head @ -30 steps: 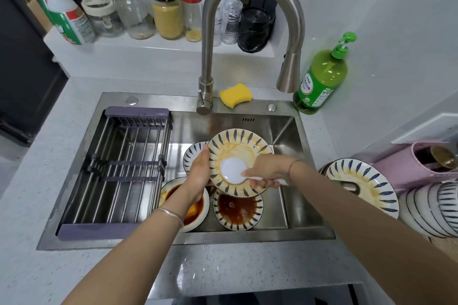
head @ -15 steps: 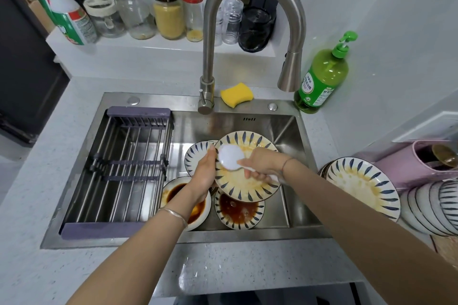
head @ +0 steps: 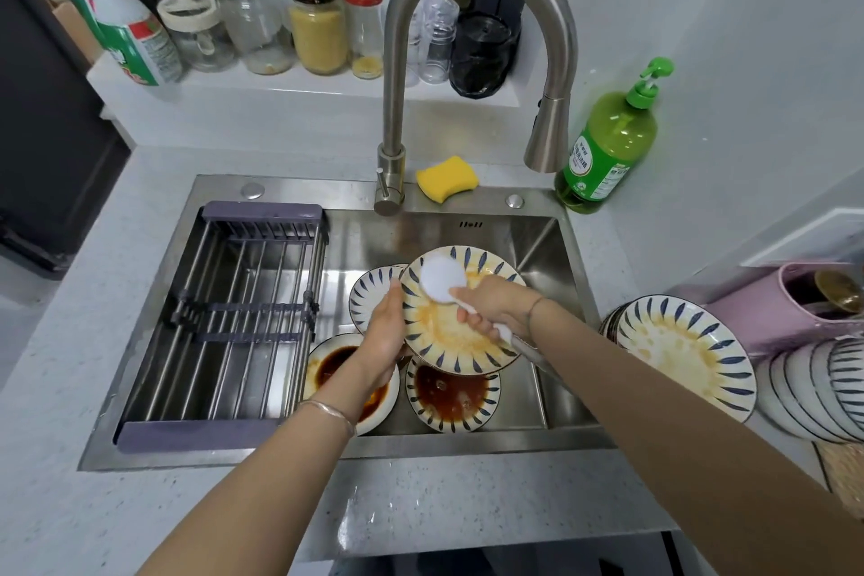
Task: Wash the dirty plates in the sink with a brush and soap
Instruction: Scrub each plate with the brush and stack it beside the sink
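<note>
Right hand (head: 495,306): fingers curled round handle of white brush (head: 442,278), round head pressed on upper-left face of plate (head: 460,337). Left hand (head: 383,332) grips plate's left rim, holds it tilted above sink (head: 421,234). Step: scrubbing; yellow residue remains. Next move likely: sweep head across lower face. 2 sauce-filled plates (head: 451,393) lie beneath. Dirty stack (head: 682,351) waits on worktop (head: 421,496), right. Soap bottle (head: 608,145) behind sink.

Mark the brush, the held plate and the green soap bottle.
brush (head: 442,278): head view, on its round white head.
held plate (head: 439,332): head view, on its stained centre.
green soap bottle (head: 608,150): head view, on the bottle's body.
</note>
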